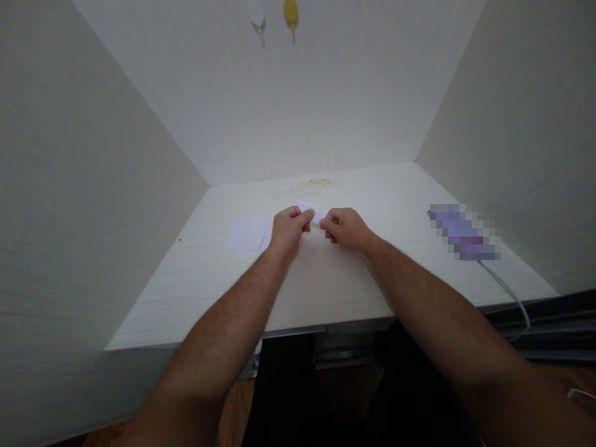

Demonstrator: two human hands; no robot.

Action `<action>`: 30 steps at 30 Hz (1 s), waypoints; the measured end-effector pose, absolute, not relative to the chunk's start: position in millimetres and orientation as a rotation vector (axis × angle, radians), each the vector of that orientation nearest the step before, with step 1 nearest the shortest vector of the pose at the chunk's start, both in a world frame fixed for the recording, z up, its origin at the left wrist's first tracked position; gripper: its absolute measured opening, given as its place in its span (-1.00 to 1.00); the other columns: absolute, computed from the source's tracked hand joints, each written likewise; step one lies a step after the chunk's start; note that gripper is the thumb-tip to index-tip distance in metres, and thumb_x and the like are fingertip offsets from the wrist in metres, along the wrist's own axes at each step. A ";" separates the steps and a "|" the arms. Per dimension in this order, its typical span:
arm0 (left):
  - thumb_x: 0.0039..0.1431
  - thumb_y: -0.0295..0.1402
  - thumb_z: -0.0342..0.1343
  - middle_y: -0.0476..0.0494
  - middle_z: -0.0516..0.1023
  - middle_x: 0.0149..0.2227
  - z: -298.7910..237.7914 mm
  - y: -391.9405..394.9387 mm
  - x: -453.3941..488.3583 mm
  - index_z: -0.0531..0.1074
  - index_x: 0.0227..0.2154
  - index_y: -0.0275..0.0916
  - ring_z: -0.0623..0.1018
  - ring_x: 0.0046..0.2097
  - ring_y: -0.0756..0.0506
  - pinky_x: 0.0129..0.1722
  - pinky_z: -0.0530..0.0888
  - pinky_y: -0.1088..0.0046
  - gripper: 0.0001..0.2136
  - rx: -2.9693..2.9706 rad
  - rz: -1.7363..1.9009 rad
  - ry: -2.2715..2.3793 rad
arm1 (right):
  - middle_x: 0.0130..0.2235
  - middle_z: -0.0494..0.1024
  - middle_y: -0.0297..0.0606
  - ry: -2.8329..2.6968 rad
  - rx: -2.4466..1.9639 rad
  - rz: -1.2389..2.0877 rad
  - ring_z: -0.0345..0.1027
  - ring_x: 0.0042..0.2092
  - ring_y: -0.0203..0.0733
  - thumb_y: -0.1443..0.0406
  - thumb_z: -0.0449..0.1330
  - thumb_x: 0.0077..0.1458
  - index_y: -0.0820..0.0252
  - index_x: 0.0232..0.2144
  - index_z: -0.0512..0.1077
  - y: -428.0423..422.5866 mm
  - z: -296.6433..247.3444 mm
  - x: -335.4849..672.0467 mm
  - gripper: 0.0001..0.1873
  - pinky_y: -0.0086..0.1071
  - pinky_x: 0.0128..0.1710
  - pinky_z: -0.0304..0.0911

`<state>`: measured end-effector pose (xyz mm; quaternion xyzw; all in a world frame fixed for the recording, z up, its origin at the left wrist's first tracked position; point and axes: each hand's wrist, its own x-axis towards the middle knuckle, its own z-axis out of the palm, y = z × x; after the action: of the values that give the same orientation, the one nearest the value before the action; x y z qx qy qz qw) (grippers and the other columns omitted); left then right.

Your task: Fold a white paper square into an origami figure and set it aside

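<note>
A small white piece of paper (311, 208) is pinched between both of my hands above the middle of the white desk (326, 279). My left hand (289, 226) grips its left side with closed fingers. My right hand (343, 228) pinches its right edge, fingers curled. Just left of my left hand, a loose pile of white paper sheets (249, 234) lies flat on the desk.
A blurred purple object (463, 231) lies at the desk's right side with a white cable (507, 290) running off the front edge. White walls enclose the desk on three sides. Two hooks, one white (257, 13) and one yellow (291, 12), hang on the back wall.
</note>
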<state>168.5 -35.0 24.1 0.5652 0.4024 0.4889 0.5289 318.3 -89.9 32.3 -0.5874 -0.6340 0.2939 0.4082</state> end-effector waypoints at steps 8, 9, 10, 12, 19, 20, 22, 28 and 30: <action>-0.13 -0.32 0.30 0.03 0.40 -0.63 25.9 -37.4 168.3 0.40 -0.57 -0.27 0.36 -0.58 0.07 -0.56 0.31 0.55 -0.81 1.340 1.197 0.925 | -0.41 0.58 -0.29 -1.408 -1.336 0.292 0.40 -0.40 -0.28 0.29 0.25 -0.02 0.21 -0.38 0.52 -85.3 23.0 319.9 -0.89 -0.39 -0.36 0.29; -0.13 -0.33 0.31 0.02 0.42 -0.61 25.8 -38.0 168.6 0.42 -0.55 -0.28 0.38 -0.58 0.07 -0.55 0.33 0.54 -0.82 1.352 1.189 0.931 | -0.40 0.58 -0.30 -1.409 -1.299 0.259 0.40 -0.39 -0.27 0.32 0.24 -0.01 0.21 -0.36 0.53 -84.7 22.2 319.9 -0.88 -0.38 -0.34 0.30; -0.14 -0.33 0.31 0.01 0.44 -0.60 25.7 -38.6 168.8 0.43 -0.53 -0.28 0.40 -0.57 0.06 -0.54 0.35 0.54 -0.82 1.368 1.181 0.936 | -0.40 0.58 -0.30 -1.425 -1.273 0.232 0.40 -0.38 -0.27 0.34 0.23 -0.01 0.21 -0.36 0.53 -84.4 21.8 319.9 -0.89 -0.38 -0.32 0.31; -0.14 -0.33 0.32 -0.03 0.48 -0.57 25.6 -39.5 169.3 0.46 -0.50 -0.29 0.45 -0.54 0.04 -0.52 0.39 0.52 -0.82 1.401 1.163 0.939 | -0.40 0.58 -0.30 -1.471 -1.248 0.192 0.40 -0.37 -0.27 0.35 0.21 0.00 0.20 -0.39 0.54 -84.1 21.6 319.4 -0.90 -0.37 -0.30 0.31; -0.13 -0.35 0.31 -0.09 0.52 -0.54 27.4 -42.3 170.0 0.48 -0.47 -0.32 0.52 -0.49 -0.02 -0.50 0.45 0.48 -0.83 1.439 1.128 0.956 | -0.39 0.56 -0.31 -1.506 -1.301 0.150 0.38 -0.35 -0.25 0.36 0.19 0.02 0.18 -0.35 0.54 -84.1 21.6 318.2 -0.87 -0.35 -0.28 0.30; -0.13 -0.35 0.30 -0.09 0.53 -0.53 27.7 -42.8 170.1 0.48 -0.46 -0.32 0.53 -0.49 -0.02 -0.50 0.45 0.48 -0.82 1.437 1.123 0.950 | -0.38 0.56 -0.30 -1.517 -1.309 0.147 0.38 -0.34 -0.25 0.35 0.19 0.03 0.18 -0.35 0.54 -84.2 21.7 318.4 -0.87 -0.35 -0.27 0.30; -0.13 -0.36 0.30 -0.10 0.54 -0.52 28.0 -43.7 170.5 0.48 -0.44 -0.33 0.53 -0.48 -0.02 -0.50 0.45 0.48 -0.81 1.429 1.113 0.936 | -0.36 0.57 -0.29 -1.540 -1.323 0.148 0.39 -0.31 -0.24 0.34 0.18 0.05 0.16 -0.35 0.54 -84.7 22.0 318.9 -0.87 -0.34 -0.24 0.29; -0.15 -0.34 0.31 -0.10 0.54 -0.52 28.4 -44.7 171.6 0.48 -0.43 -0.34 0.53 -0.49 -0.01 -0.50 0.43 0.49 -0.79 1.434 1.086 0.934 | -0.33 0.56 -0.27 -1.580 -1.322 0.179 0.36 -0.29 -0.23 0.36 0.16 0.07 0.16 -0.38 0.51 -87.4 24.4 320.1 -0.88 -0.35 -0.22 0.26; -0.13 -0.34 0.30 -0.10 0.53 -0.53 28.5 -44.6 171.4 0.49 -0.44 -0.34 0.52 -0.50 -0.01 -0.51 0.43 0.50 -0.80 1.455 1.085 0.934 | -0.35 0.54 -0.28 -1.593 -1.304 0.182 0.35 -0.30 -0.25 0.36 0.17 0.06 0.17 -0.41 0.50 -88.3 25.4 320.2 -0.90 -0.36 -0.24 0.24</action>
<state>171.4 -44.6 28.5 0.6076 0.3900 0.4530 0.5229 320.2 -88.3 25.4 -0.5422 -0.6619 0.0758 0.5120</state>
